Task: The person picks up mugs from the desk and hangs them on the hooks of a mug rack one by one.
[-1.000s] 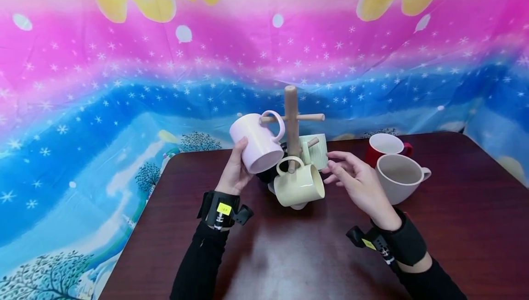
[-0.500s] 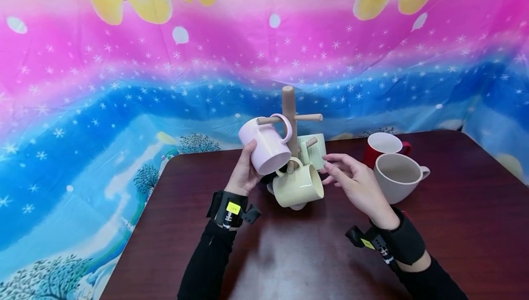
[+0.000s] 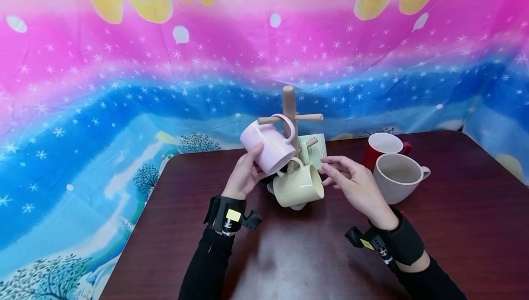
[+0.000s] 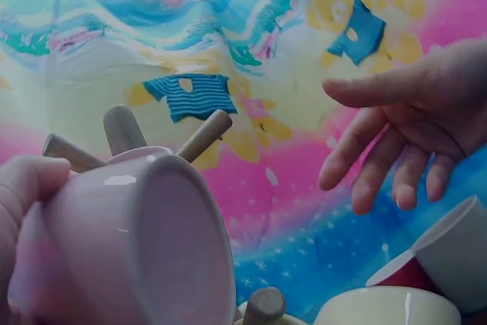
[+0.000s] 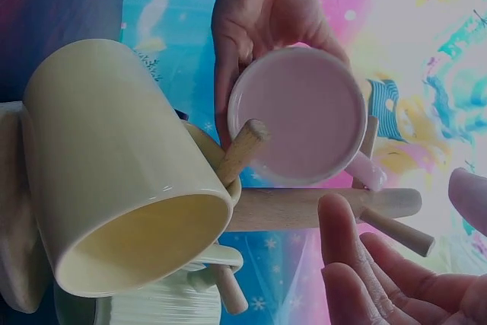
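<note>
A pink mug (image 3: 267, 147) is gripped by my left hand (image 3: 243, 175), tilted with its base toward me. Its handle loops around the upper left peg of a wooden mug tree (image 3: 289, 102), close to the post. Below it a pale yellow mug (image 3: 299, 187) hangs on a lower peg, lying sideways. Behind that one a ribbed light green mug (image 3: 317, 150) hangs on another peg. My right hand (image 3: 357, 187), fingers loosely bent and holding nothing, hovers beside the yellow and green mugs. In the left wrist view the thumb (image 4: 38, 180) lies on the pink mug's side.
To the right, a grey-beige mug (image 3: 398, 183) stands on the dark wooden table (image 3: 289, 263), with a red mug with a white inside (image 3: 385, 146) just behind it. A colourful cloth (image 3: 231, 52) hangs behind the table. The upper right peg (image 3: 310, 117) bears no mug.
My left hand has moved right with the pink mug, so its handle now sits farther along the peg, nearer the post. The right hand has stayed nearly still.
</note>
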A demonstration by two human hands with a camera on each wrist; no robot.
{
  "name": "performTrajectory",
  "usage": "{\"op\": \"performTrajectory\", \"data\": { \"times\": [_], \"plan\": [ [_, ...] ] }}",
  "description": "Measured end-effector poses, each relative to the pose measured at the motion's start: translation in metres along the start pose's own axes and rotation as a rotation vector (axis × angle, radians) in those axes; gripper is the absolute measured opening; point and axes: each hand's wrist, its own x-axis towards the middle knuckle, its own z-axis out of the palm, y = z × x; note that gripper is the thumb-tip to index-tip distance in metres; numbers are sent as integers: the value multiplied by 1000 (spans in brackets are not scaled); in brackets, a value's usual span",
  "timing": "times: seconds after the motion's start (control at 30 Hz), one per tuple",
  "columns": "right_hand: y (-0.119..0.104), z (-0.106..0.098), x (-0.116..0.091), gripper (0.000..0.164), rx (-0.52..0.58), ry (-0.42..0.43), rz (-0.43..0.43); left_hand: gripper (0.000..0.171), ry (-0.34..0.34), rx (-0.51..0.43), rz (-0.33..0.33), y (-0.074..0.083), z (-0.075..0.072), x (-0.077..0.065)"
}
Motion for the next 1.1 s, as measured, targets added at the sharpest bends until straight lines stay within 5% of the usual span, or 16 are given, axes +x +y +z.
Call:
{"op": "performTrajectory", "data": {
  "times": [0.23,0.77,1.1],
  "plan": [
    [1,1,1,41,3,-1,-2,52,3,242,6,6,-5,-10],
    [4,1,3,40,-2,2,21,61,27,387,-17,12,-37,-32],
    [7,2,5,45,-24,-19,33,55,59,562,-23,21,-64,-50]
  ]
}}
